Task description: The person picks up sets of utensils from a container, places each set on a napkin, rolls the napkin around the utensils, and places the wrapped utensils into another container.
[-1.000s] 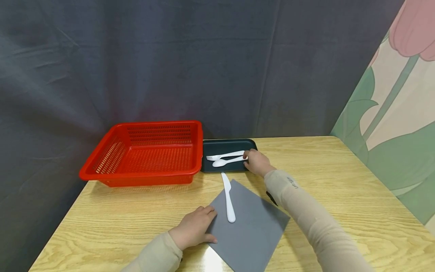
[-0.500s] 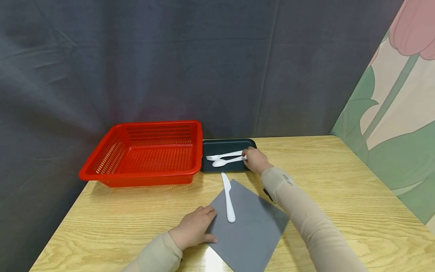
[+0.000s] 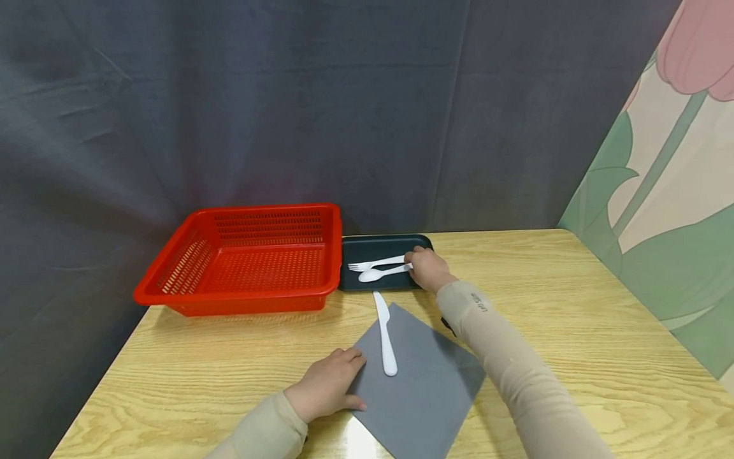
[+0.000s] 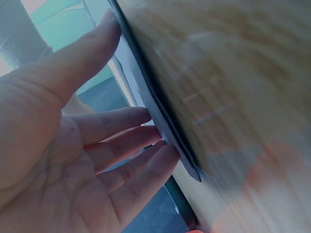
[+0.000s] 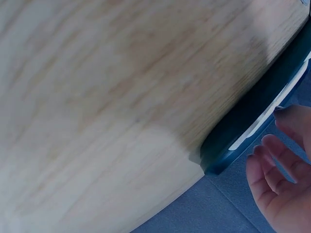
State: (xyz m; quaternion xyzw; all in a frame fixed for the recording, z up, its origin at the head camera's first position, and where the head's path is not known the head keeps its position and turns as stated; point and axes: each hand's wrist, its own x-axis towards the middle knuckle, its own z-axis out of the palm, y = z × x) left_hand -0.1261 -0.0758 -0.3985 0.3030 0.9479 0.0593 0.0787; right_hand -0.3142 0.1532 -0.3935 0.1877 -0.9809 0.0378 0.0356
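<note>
A flat grey square sheet (image 3: 427, 389) lies cornerwise on the table, and a white plastic knife (image 3: 387, 341) rests across its upper left part. The fingertips of my left hand (image 3: 328, 384) touch the sheet's left edge, spread and relaxed. At the back, a dark tray (image 3: 381, 243) bears a white fork (image 3: 375, 262) and a white spoon (image 3: 375, 274), side by side. My right hand (image 3: 429, 268) is over the tray's right end, by both handles, whose ends it hides. In the right wrist view, the right hand's thumb (image 5: 294, 119) and fingers stand apart beside the white cutlery.
A red perforated basket (image 3: 241, 299) stands left of the tray, close against it. Behind the wooden table (image 3: 573, 319) hangs a dark curtain (image 3: 344, 115). A wall painted with flowers (image 3: 682, 210) borders the right side.
My right hand has shifted slightly left along the handles of the fork and spoon. The cutlery, the sheet and my left hand have not visibly moved.
</note>
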